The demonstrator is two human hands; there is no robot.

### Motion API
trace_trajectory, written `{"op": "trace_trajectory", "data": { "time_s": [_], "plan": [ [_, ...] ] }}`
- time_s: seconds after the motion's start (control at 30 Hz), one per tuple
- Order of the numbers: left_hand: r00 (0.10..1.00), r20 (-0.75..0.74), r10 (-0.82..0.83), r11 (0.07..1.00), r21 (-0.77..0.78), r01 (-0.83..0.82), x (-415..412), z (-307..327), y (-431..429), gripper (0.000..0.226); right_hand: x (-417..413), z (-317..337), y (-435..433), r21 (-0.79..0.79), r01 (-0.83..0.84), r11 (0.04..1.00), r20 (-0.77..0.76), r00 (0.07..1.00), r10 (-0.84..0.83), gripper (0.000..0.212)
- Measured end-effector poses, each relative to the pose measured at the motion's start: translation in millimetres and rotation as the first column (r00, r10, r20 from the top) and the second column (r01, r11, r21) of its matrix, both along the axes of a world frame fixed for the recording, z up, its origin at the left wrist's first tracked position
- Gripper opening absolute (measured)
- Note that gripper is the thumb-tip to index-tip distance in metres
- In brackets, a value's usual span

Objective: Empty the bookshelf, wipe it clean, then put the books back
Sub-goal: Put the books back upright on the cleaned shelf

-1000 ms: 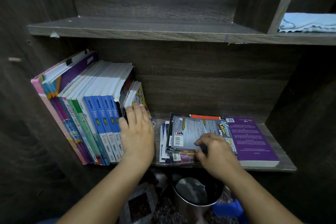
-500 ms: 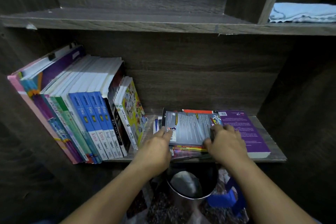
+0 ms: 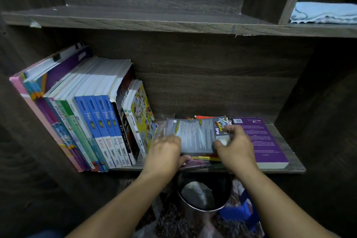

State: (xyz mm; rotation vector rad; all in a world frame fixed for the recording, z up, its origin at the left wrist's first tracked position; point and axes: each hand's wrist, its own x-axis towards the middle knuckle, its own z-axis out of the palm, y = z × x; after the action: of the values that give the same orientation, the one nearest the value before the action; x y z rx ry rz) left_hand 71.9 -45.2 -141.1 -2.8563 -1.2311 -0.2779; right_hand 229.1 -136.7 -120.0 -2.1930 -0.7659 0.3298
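Observation:
A dark wooden bookshelf (image 3: 293, 168) holds a leaning row of upright books (image 3: 100, 121) on the left of its lower shelf. A flat pile of thin books (image 3: 195, 135), grey cover on top, lies in the middle. My left hand (image 3: 164, 154) grips the pile's left front edge, thumb underneath. My right hand (image 3: 235, 147) grips the pile's right side, fingers curled over the top cover. A thick purple book (image 3: 264, 141) lies flat just right of the pile. A light blue cloth (image 3: 324, 13) rests on the upper right shelf.
The upper shelf board (image 3: 135, 17) overhangs the books. Below the shelf, on a patterned floor, stands a round metal bin (image 3: 201, 195) with a blue object (image 3: 241, 210) beside it. Dark side panels close in left and right.
My left hand left the upright row and moved right to the flat pile's left edge. My right hand shifted up onto the pile's right side. The camera view moved a little.

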Motion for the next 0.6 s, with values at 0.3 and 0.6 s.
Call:
{"op": "trace_trajectory", "data": {
  "time_s": [0.3, 0.6],
  "plan": [
    [0.939, 0.321, 0.124, 0.992, -0.012, -0.127, -13.3, -6.9, 2.0, 0.112, -37.8, 2.9, 2.6, 0.428, -0.500, 0.753, 0.228, 0.866, 0.445, 0.023],
    [0.808, 0.557, 0.193, 0.976, -0.026, -0.215, -30.9, 19.3, 26.8, 0.053, -22.0, -10.9, 5.6, 0.031, -0.577, 0.816, 0.316, 0.780, 0.540, 0.015]
  ]
}}
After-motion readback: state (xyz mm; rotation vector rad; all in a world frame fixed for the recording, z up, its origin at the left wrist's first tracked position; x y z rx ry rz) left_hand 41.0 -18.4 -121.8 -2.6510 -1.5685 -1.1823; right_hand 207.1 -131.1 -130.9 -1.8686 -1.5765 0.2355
